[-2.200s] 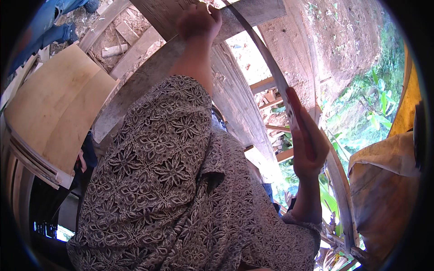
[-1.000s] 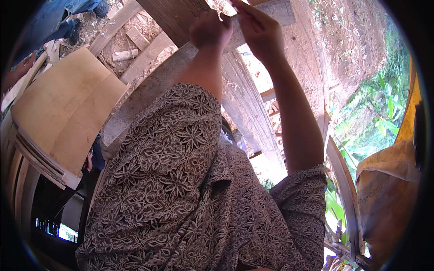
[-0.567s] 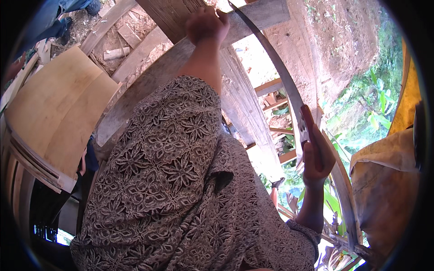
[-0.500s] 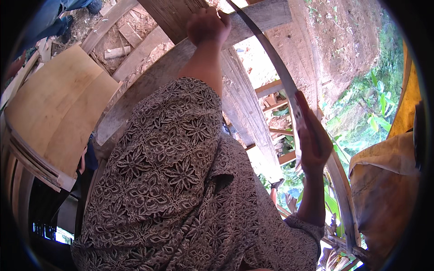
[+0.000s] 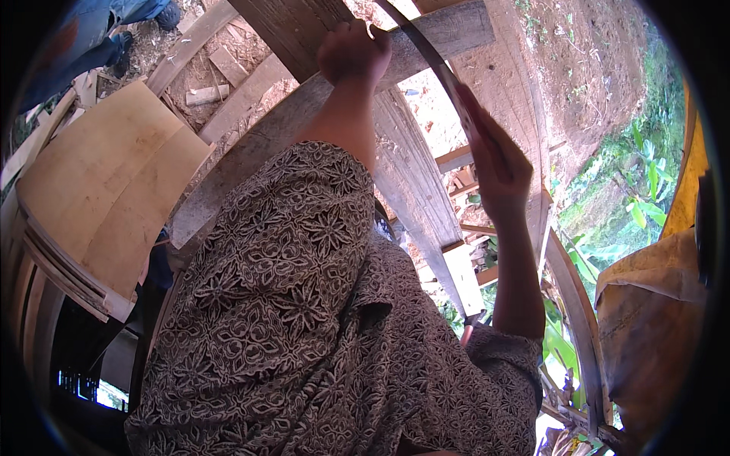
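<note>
My left hand (image 5: 354, 55) is closed on the edge of a dark brown wooden board (image 5: 293, 32) at the top of the view, with its fingers curled over. That board lies across a long grey plank (image 5: 449, 36). To the right, my right hand (image 5: 503, 173) grips a handsaw by its reddish-brown handle (image 5: 487, 133). The saw's long dark blade (image 5: 430, 55) runs up and leftward, past the right side of my left hand. Its tip end leaves the upper edge of the view, so where the teeth meet the wood cannot be made out.
Pale plywood sheets (image 5: 106, 182) are stacked at the left. Another person's jeans-clad legs (image 5: 84, 49) show at the upper left, beside wood scraps (image 5: 207, 95). A weathered plank (image 5: 414, 167) stretches below my hands. A brown and yellow tarp (image 5: 646, 319) hangs at the right.
My right hand has pushed the saw forward, up and to the left, so its handle is nearer my left hand. The left hand keeps its hold on the board.
</note>
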Tool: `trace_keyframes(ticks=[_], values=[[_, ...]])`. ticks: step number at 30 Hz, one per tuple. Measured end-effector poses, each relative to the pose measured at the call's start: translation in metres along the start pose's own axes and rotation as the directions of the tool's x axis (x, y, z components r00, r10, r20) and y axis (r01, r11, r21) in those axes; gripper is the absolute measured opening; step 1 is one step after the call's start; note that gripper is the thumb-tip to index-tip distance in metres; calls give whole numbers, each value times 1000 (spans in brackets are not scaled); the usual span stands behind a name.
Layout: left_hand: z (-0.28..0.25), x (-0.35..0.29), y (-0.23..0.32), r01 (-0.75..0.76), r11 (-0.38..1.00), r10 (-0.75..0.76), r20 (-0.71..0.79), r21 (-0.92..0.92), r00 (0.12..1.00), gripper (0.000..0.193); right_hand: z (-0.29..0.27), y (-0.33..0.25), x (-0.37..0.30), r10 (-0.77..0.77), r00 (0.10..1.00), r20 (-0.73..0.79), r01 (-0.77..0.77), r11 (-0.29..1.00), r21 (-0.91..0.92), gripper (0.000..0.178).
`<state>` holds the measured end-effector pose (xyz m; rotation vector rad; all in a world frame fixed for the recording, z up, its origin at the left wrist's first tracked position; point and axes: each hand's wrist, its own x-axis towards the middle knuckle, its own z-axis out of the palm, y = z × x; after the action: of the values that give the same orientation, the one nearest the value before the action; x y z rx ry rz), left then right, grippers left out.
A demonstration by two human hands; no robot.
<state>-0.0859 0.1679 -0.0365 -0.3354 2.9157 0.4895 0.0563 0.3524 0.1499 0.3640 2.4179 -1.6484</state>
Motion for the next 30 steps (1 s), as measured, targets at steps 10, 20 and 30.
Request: trace_keyframes(ticks=[10,20,30], values=[[3,-2,-4,-39,999,38,-69,-5,997,33,-37,-59,-65,99,990,103,-82,984,-160,43],[-6,11,1,41,999,-32,215,-36,976,37,61,28,91,-210,976,-59,216,969,123,35],[-1,3,1,-6,1000,7,31,-29,999,37,-77,-75,-117,195,980,35,-184,964,-193,44]])
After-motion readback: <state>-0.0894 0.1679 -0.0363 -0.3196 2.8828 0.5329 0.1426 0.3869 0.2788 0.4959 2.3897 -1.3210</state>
